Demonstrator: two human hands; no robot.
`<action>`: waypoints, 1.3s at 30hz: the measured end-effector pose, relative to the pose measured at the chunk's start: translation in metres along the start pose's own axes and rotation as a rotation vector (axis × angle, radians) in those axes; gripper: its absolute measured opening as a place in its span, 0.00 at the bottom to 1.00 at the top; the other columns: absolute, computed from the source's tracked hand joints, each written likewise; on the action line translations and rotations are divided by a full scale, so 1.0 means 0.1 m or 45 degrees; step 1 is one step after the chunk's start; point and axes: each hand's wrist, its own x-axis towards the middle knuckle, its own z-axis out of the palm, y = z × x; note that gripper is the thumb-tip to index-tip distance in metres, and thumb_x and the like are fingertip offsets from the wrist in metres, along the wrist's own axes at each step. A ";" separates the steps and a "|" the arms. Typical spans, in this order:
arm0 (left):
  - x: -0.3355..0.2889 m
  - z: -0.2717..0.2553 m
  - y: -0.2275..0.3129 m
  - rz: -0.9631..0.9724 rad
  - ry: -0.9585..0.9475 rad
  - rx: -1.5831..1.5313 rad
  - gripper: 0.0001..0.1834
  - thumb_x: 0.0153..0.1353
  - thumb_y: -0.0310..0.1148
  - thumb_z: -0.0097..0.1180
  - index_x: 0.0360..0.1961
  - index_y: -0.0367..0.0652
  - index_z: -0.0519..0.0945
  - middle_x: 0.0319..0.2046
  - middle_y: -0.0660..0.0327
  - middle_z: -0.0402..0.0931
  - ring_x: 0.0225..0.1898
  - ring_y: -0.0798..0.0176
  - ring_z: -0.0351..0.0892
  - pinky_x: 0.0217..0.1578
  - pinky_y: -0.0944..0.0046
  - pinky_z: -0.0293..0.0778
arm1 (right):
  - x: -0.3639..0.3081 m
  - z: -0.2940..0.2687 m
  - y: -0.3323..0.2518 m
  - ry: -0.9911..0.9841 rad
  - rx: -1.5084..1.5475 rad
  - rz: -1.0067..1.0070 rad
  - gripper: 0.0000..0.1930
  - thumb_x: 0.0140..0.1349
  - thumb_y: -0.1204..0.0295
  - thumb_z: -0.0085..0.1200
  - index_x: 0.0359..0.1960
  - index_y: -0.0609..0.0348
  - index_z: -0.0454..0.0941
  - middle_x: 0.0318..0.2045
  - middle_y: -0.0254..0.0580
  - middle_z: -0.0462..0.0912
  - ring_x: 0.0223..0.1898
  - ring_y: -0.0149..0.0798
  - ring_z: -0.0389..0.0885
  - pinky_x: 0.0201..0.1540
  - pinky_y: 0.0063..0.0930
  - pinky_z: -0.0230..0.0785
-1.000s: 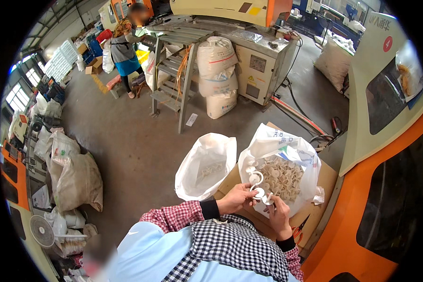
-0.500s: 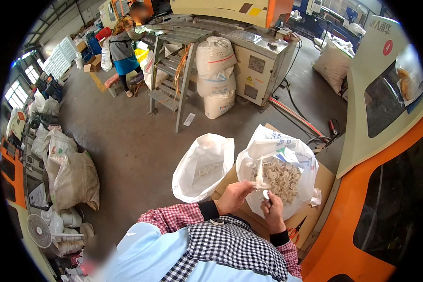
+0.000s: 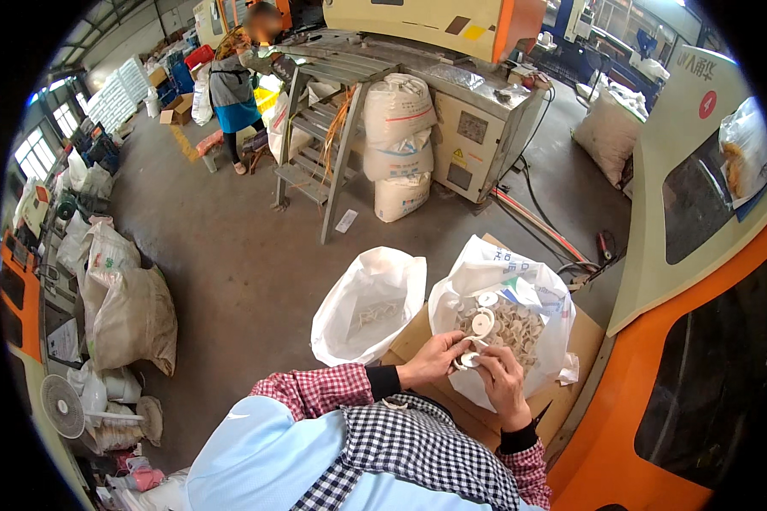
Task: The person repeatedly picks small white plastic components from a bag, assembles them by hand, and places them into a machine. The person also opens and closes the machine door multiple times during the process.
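Just over the near edge of a white bag (image 3: 452,285), my left hand (image 3: 433,359) pinches a white plastic moulded piece (image 3: 483,324) with round discs on it. My right hand (image 3: 504,385) is closed on a disc at the near end of the same piece, its fingers close to the left ones. Several loose off-white plastic parts (image 3: 520,328) fill the bag beneath. To its left stands a second open white bag (image 3: 337,319) with a few thin plastic scraps (image 3: 375,317) at the bottom. Dark scissor blades (image 3: 543,412) show beside my right wrist, the handles hidden.
Flat cardboard (image 3: 584,345) lies under the parts bag. An orange and cream machine (image 3: 656,341) rises close on my right. Ahead are a metal step stand (image 3: 311,183), stacked sacks (image 3: 399,153) and a person (image 3: 234,98). Large sacks (image 3: 132,315) and a fan (image 3: 62,406) stand left.
My right hand has moved up and inward, nearer the left. The moulded piece now shows its round discs facing up, and the scissors' orange handles have become hidden.
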 end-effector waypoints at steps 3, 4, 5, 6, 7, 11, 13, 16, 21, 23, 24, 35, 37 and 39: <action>0.03 0.00 -0.08 0.193 0.234 0.350 0.13 0.67 0.36 0.44 0.43 0.39 0.75 0.21 0.70 0.71 0.18 0.79 0.64 0.19 0.79 0.63 | -0.01 0.01 -0.06 -0.014 0.169 0.202 0.04 0.56 0.81 0.53 0.33 0.63 0.72 0.30 0.41 0.75 0.28 0.34 0.77 0.27 0.25 0.70; 0.05 0.03 -0.08 0.289 0.286 0.358 0.13 0.67 0.36 0.44 0.42 0.39 0.75 0.20 0.69 0.70 0.18 0.79 0.64 0.18 0.79 0.62 | -0.11 0.08 -0.05 -0.026 0.415 0.489 0.03 0.57 0.80 0.52 0.33 0.63 0.71 0.28 0.40 0.75 0.27 0.32 0.77 0.27 0.23 0.69; 0.07 0.05 -0.08 0.387 0.342 0.366 0.13 0.67 0.36 0.44 0.41 0.39 0.75 0.19 0.69 0.70 0.17 0.79 0.64 0.17 0.79 0.61 | -0.17 0.14 -0.05 -0.037 0.664 0.772 0.03 0.59 0.80 0.51 0.33 0.63 0.70 0.26 0.40 0.75 0.25 0.29 0.76 0.26 0.21 0.68; 0.08 0.07 -0.07 0.484 0.398 0.372 0.12 0.66 0.36 0.44 0.40 0.39 0.75 0.18 0.69 0.69 0.16 0.79 0.64 0.16 0.78 0.60 | -0.17 0.19 -0.08 0.083 1.118 0.944 0.04 0.62 0.79 0.47 0.38 0.63 0.70 0.24 0.38 0.76 0.24 0.24 0.74 0.25 0.17 0.67; 0.06 0.07 -0.04 0.324 0.344 0.223 0.12 0.66 0.36 0.44 0.39 0.39 0.75 0.18 0.69 0.69 0.16 0.79 0.64 0.16 0.78 0.60 | -0.19 0.21 -0.06 0.074 1.239 0.994 0.05 0.62 0.80 0.47 0.39 0.63 0.71 0.25 0.38 0.76 0.24 0.25 0.74 0.26 0.17 0.67; 0.00 -0.01 -0.08 -0.199 0.223 -0.275 0.11 0.66 0.36 0.44 0.36 0.40 0.74 0.17 0.69 0.68 0.13 0.78 0.63 0.13 0.77 0.57 | -0.23 0.26 -0.10 0.034 1.139 0.906 0.12 0.59 0.80 0.49 0.46 0.62 0.74 0.25 0.38 0.76 0.24 0.27 0.75 0.27 0.19 0.68; 0.00 -0.03 -0.11 -0.298 0.218 -0.356 0.11 0.66 0.36 0.44 0.35 0.39 0.74 0.17 0.68 0.68 0.13 0.77 0.63 0.13 0.76 0.57 | -0.19 0.24 -0.20 -0.003 0.727 0.603 0.14 0.58 0.79 0.50 0.47 0.62 0.74 0.24 0.39 0.75 0.24 0.30 0.75 0.27 0.22 0.68; -0.02 0.03 -0.08 -0.086 0.271 -0.099 0.11 0.66 0.34 0.44 0.36 0.38 0.73 0.18 0.66 0.70 0.15 0.74 0.65 0.16 0.74 0.60 | -0.31 0.22 -0.08 -0.030 0.311 0.473 0.05 0.59 0.77 0.50 0.35 0.65 0.75 0.26 0.43 0.75 0.24 0.30 0.76 0.24 0.22 0.66; 0.05 0.06 -0.09 0.864 0.396 0.769 0.08 0.64 0.29 0.45 0.38 0.35 0.72 0.18 0.57 0.70 0.19 0.67 0.68 0.22 0.67 0.67 | -0.25 0.28 -0.04 0.116 0.641 0.795 0.10 0.65 0.73 0.43 0.28 0.67 0.73 0.21 0.36 0.72 0.23 0.27 0.69 0.27 0.21 0.62; 0.02 0.06 -0.06 0.531 0.356 0.717 0.09 0.62 0.26 0.47 0.42 0.35 0.72 0.18 0.53 0.69 0.20 0.64 0.71 0.23 0.66 0.68 | -0.27 0.35 0.03 0.158 0.612 0.757 0.12 0.66 0.71 0.42 0.29 0.67 0.73 0.18 0.33 0.69 0.24 0.27 0.67 0.29 0.21 0.61; 0.03 0.06 -0.07 0.467 0.377 0.661 0.09 0.62 0.26 0.48 0.43 0.35 0.73 0.19 0.52 0.70 0.20 0.64 0.72 0.23 0.66 0.69 | -0.25 0.31 0.01 0.103 0.662 0.840 0.12 0.66 0.70 0.42 0.30 0.67 0.73 0.19 0.35 0.70 0.24 0.28 0.67 0.30 0.22 0.61; 0.05 0.10 -0.15 0.158 0.362 0.431 0.11 0.59 0.24 0.49 0.43 0.36 0.75 0.23 0.51 0.75 0.23 0.54 0.77 0.26 0.63 0.73 | -0.35 0.41 0.25 0.078 0.348 0.917 0.15 0.67 0.68 0.41 0.26 0.67 0.72 0.18 0.36 0.73 0.21 0.28 0.67 0.25 0.23 0.60; 0.02 0.08 -0.10 0.584 0.237 0.824 0.15 0.53 0.20 0.49 0.44 0.37 0.74 0.26 0.51 0.75 0.26 0.51 0.77 0.26 0.61 0.73 | -0.35 0.41 0.25 0.118 0.791 1.074 0.13 0.65 0.70 0.42 0.28 0.67 0.73 0.20 0.36 0.74 0.22 0.28 0.69 0.26 0.22 0.61; 0.07 -0.02 -0.08 1.222 0.006 1.209 0.18 0.50 0.18 0.48 0.44 0.37 0.74 0.28 0.52 0.75 0.27 0.52 0.77 0.26 0.61 0.73 | -0.38 0.39 0.29 0.137 1.386 1.302 0.13 0.63 0.72 0.42 0.23 0.66 0.74 0.19 0.34 0.75 0.19 0.25 0.69 0.23 0.22 0.61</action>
